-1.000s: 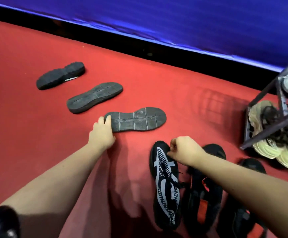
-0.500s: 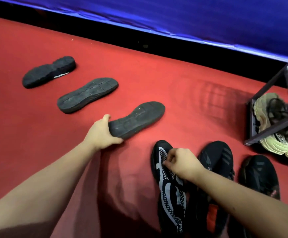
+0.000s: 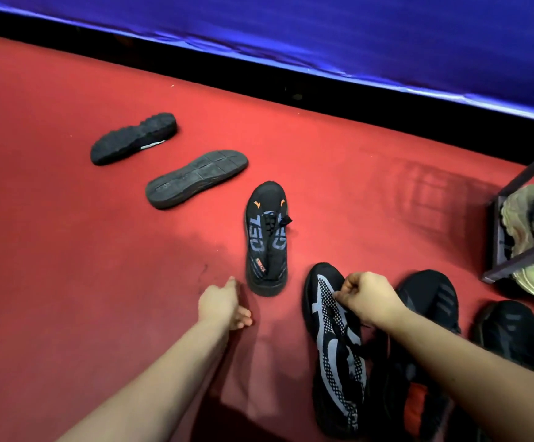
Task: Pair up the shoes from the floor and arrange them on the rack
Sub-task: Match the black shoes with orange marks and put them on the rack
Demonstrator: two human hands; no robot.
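Red floor [image 3: 68,266]: 2 sole-up shoes [image 3: 195,178], upright shoe [image 3: 266,237], prob. 3 dark shoes [image 3: 431,295] right.

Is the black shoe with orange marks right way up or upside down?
Right way up: the shoe shows its laces and printed top, sole facing down.

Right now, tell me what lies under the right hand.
The grey-patterned black shoe, pinched on its upper by the right hand. The hand covers the pinched spot, so lace or fabric cannot be told.

2 forearms outstretched; left hand [image 3: 224,305] loosely open, right hand [image 3: 368,298] in a pinch on the patterned shoe [image 3: 335,355].
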